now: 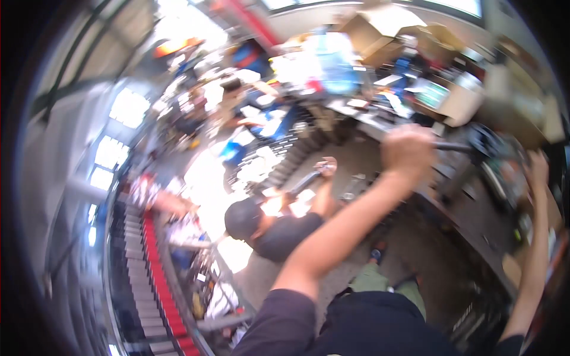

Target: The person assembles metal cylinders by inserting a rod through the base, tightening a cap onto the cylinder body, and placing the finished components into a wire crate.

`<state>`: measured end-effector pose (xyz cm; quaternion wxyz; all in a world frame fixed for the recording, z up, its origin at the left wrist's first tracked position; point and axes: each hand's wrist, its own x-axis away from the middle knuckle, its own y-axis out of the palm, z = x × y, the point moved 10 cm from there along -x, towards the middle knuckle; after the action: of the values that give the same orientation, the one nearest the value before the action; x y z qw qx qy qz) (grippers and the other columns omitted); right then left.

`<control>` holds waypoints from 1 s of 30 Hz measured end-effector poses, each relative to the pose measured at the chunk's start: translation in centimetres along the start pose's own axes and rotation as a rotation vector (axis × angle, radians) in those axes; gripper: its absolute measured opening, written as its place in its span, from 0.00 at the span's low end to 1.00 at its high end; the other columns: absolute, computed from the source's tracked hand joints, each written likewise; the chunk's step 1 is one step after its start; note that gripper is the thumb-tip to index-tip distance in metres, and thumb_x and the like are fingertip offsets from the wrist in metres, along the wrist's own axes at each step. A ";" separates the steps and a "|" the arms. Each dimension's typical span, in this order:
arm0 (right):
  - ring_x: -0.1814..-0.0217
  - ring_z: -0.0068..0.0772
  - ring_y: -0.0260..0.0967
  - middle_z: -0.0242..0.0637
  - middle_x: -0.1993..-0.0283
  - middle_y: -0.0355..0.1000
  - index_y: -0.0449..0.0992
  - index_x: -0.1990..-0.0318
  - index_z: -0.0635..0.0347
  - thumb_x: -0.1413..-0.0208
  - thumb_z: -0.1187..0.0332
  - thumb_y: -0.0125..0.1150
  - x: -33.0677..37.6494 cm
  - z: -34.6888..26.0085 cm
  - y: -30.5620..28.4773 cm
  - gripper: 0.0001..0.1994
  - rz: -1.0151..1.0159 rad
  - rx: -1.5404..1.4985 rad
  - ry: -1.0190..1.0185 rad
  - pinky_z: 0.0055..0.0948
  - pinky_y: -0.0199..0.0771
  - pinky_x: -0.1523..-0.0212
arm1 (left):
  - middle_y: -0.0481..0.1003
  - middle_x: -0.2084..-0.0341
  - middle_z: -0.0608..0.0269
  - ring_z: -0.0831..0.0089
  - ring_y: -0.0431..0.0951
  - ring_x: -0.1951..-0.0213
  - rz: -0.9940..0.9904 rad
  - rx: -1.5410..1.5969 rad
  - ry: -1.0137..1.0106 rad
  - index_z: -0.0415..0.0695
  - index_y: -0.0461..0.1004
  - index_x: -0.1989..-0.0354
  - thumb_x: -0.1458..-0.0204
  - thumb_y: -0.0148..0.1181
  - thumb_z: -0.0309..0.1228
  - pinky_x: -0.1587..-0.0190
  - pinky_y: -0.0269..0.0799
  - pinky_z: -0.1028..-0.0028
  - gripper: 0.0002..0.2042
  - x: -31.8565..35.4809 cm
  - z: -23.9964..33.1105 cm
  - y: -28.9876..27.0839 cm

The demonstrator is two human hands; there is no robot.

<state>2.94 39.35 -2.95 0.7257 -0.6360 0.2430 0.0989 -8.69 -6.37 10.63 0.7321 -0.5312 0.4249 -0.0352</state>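
Note:
My left hand (408, 153) is closed around a dark rod-like handle (449, 146), raised in front of me. The handle runs right toward a dark, blurred piece (482, 141) above the workbench (454, 213); whether the two are joined I cannot make out. My right hand (537, 170) reaches over the bench at the far right, beside a blurred pile of items (502, 172). Motion smears its fingers, and anything in them is hidden.
A co-worker in a dark cap (242, 218) is low on the floor before me, holding a long metallic piece (306, 180). Another person's arm (172, 203) shows at left, near a red-edged row of grey slats (155, 261). Cardboard boxes (371, 38) crowd the back.

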 end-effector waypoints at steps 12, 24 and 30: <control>0.63 0.56 0.74 0.49 0.66 0.76 0.81 0.64 0.62 0.35 0.52 0.55 0.6 0.1 4.5 0.20 0.104 -0.054 0.304 0.46 0.73 0.61 | 0.82 0.74 0.63 0.67 0.84 0.66 -0.426 0.062 0.021 0.52 0.84 0.74 0.53 0.59 0.34 0.68 0.77 0.68 0.07 -0.9 -5.4 5.0; 0.67 0.48 0.74 0.43 0.75 0.76 0.81 0.74 0.55 0.53 0.58 0.68 7.0 -18.4 -13.7 0.11 0.278 0.209 0.563 0.42 0.71 0.60 | 0.74 0.79 0.60 0.59 0.80 0.71 0.070 -0.028 0.485 0.46 0.72 0.77 0.45 0.57 0.53 0.73 0.72 0.58 0.21 -8.7 -5.6 6.7; 0.69 0.54 0.75 0.47 0.75 0.76 0.81 0.75 0.55 0.51 0.58 0.64 10.0 -16.5 -14.3 0.11 0.115 0.319 0.733 0.46 0.75 0.66 | 0.68 0.83 0.68 0.67 0.72 0.77 0.488 0.182 0.508 0.51 0.68 0.85 0.55 0.62 0.40 0.74 0.62 0.66 0.13 -7.2 -4.1 5.8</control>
<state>14.28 19.28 3.56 0.6737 -0.4940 0.5333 -0.1331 -18.24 -3.35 9.86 0.6344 -0.3211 0.7026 -0.0278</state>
